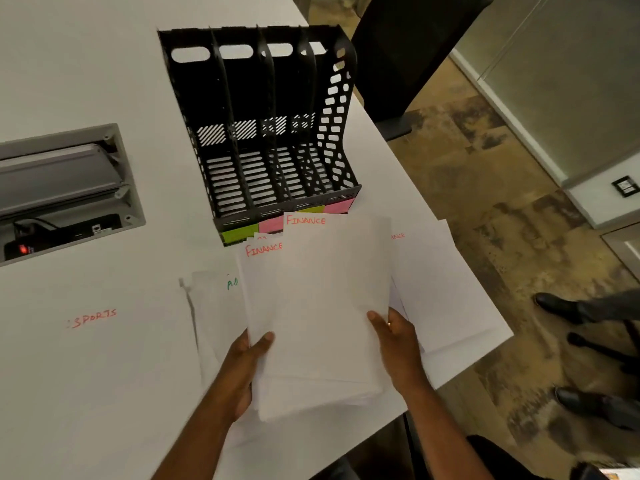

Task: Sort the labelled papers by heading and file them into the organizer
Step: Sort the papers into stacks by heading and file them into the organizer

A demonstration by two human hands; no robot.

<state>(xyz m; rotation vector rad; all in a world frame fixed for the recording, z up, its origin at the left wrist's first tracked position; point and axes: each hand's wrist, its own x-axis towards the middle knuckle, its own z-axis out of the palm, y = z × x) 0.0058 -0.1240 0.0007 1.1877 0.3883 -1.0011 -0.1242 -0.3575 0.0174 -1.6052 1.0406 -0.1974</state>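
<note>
Organizer (263, 133): one, four slots. FINANCE sheets (311, 289): three headings visible. SPORTS sheet (93, 358): one. Hands: two.

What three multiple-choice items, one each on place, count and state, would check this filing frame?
1. The white sheet headed SPORTS lies where?
A. left of the held sheets
B. inside the organizer
C. on the floor

2. How many slots does the black plastic mesh organizer show?
A. two
B. four
C. six

3. The white FINANCE sheets are:
A. filed
B. gripped by both hands
C. crumpled

Key: 1 A, flat on the white table; 2 B, three dividers; 3 B, left hand and right hand hold the edges.
</note>
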